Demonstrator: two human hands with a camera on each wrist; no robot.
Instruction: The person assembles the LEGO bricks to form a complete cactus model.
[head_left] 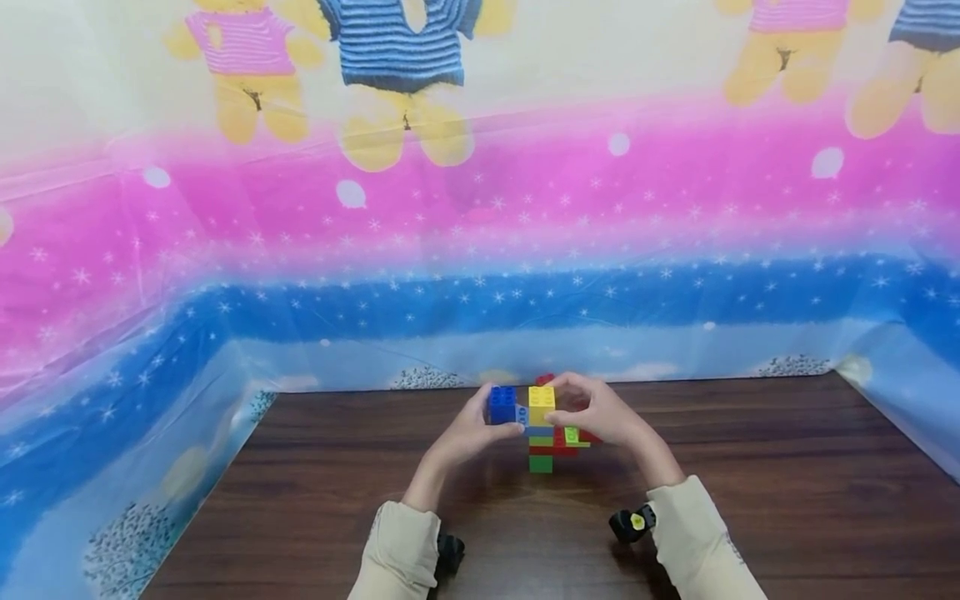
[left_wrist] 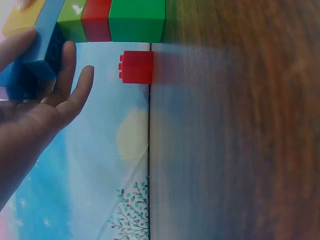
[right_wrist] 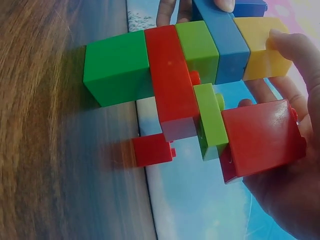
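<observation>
A stack of toy building bricks stands upright on the table, with a green brick [right_wrist: 117, 67] at its foot. Above that come a long red brick [right_wrist: 170, 75], a light green brick [right_wrist: 197, 42], a long blue brick [right_wrist: 227, 45] and a yellow brick [head_left: 542, 404]. My left hand [head_left: 467, 433] holds the dark blue brick [head_left: 502, 405] at the blue one's left end, its thumb against the blue brick. The yellow brick is pinched by my right hand [head_left: 606, 412]. On the right side, a thin light green brick [right_wrist: 211, 120] and a red brick [right_wrist: 262, 137] jut out.
A loose red brick [left_wrist: 137, 67] sits near the far edge of the brown wooden table [head_left: 315, 500]. Behind the table hangs a printed cloth [head_left: 450, 308]. Black devices [head_left: 632, 523] are at both wrists.
</observation>
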